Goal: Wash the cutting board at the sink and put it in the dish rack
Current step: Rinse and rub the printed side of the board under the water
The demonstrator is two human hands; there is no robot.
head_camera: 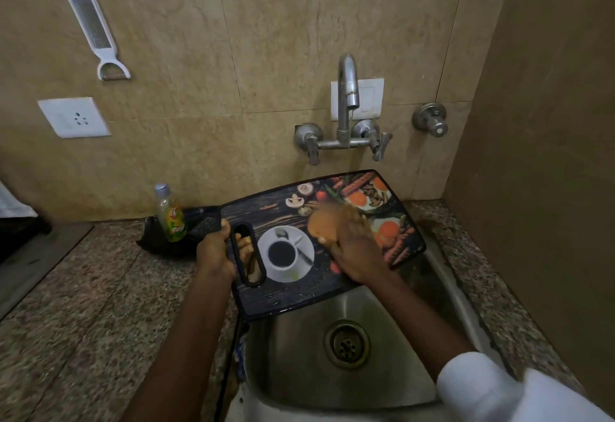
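1. Cutting board (293,292) is held flat over the steel sink (299,368), printed side up.
2. Left hand (214,250) is clamped on the board's handle end, fingers through the slot.
3. Right hand (357,255) presses a blurred orange scrubber (324,223) onto the board, fingers closed on it.
4. Thin water stream from the tap (347,89) lands on the board's far edge, beyond the right hand.
5. Dish soap bottle (171,215) stands on the bench (83,305), just beyond the left hand.

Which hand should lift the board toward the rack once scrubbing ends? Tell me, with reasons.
Left. The left hand already grips the cutting board by its handle slot, fingers through the opening, holding it over the sink. The right hand is busy pressing a sponge on the board.
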